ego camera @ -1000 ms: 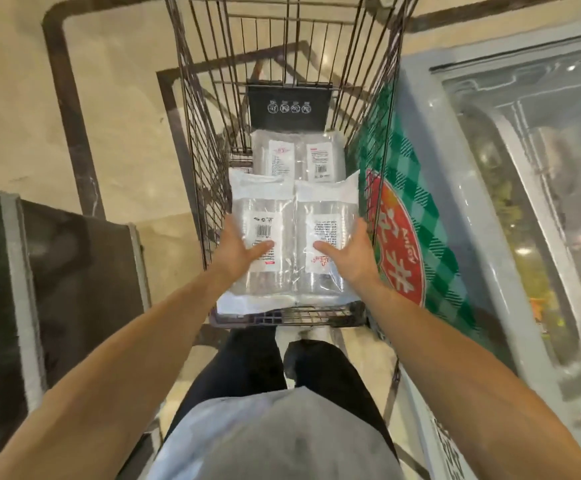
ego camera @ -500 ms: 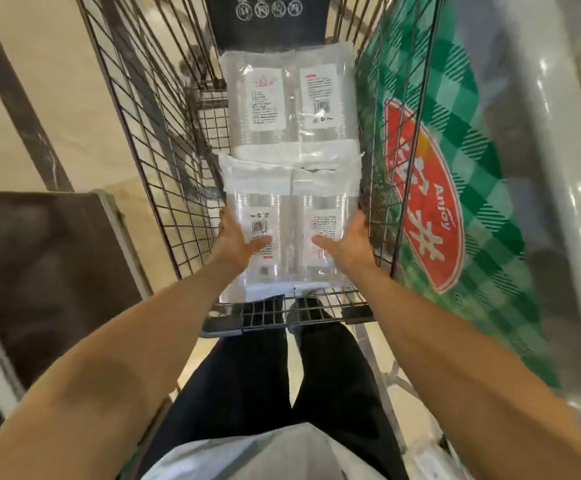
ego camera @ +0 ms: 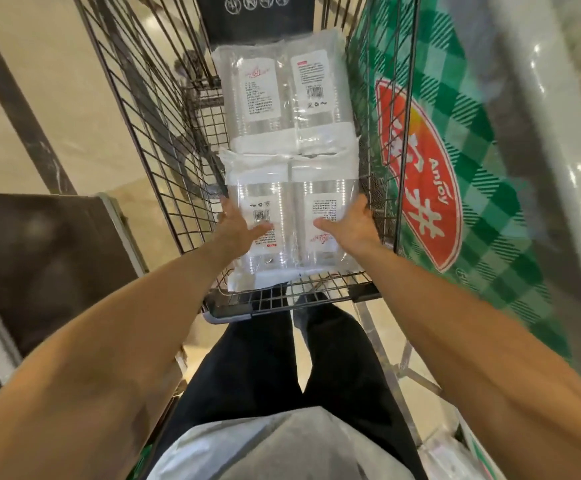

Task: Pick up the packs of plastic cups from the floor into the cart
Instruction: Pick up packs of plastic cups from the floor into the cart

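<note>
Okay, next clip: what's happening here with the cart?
A person is setting clear packs of plastic cups into a wire shopping cart. The left hand and right hand grip the sides of the near packs, thumbs on top, at the cart's near end. Two more packs already lie further in, their ends meeting the held ones. A green checkered freezer panel stands to the right.

single head view, steep downward look, close over cart (ego camera: 164, 140) basket

cart (ego camera: 164, 140) | wire basket | holds: near packs (ego camera: 291, 216), far packs (ego camera: 282, 91)
</note>
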The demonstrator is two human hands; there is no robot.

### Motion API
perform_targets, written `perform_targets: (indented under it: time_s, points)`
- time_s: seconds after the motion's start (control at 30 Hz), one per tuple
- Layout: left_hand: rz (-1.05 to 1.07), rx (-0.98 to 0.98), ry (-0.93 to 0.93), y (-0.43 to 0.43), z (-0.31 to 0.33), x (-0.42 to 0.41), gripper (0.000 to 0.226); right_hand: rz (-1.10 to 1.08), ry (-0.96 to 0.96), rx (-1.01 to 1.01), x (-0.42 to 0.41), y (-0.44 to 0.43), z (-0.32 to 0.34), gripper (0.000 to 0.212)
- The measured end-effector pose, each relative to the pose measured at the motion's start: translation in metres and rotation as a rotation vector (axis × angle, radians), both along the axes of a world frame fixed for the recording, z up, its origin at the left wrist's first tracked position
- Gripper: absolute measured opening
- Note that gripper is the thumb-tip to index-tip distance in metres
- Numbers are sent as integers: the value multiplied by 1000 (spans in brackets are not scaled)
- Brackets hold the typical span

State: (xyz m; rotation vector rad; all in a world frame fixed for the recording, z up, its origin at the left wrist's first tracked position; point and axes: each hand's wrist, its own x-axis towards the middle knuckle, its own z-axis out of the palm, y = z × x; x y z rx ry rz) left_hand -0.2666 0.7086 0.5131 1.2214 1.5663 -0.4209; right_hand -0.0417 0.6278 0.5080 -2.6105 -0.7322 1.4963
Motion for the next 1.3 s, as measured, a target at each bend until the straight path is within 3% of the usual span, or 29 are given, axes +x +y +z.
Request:
perform_targets:
  time_s: [0.13,0.3,0.4,0.5,0.7,0.87,1.03,1.3]
  points:
    - [-357,239,148,1,61,14,119,165,-82,89,-5,-1,50,122]
    - [-813,598,282,6,159,44,100,522,-289,279,5,-3,141,106]
    - [-933,786,337,4,224,66,98,689,-504,399,20,-7,205,94]
    - [-940,938,306,-4,294,97,97,703,-667,457,48,-18,273,94]
    - [-1033,1301,142,-19,411,171,91,465,-819,444,109,-66,389,97]
    - [-1274,1409,-29,-46,478,241,83,176,-911,385,146,-142,456,100]
    - [-1547,1430,-275,-119,517,288,89,-147,-952,290,136,-248,492,93]
    - [-1974,1389,-751,-300,538,312,100,-667,-1040,88,43,-436,506,98]
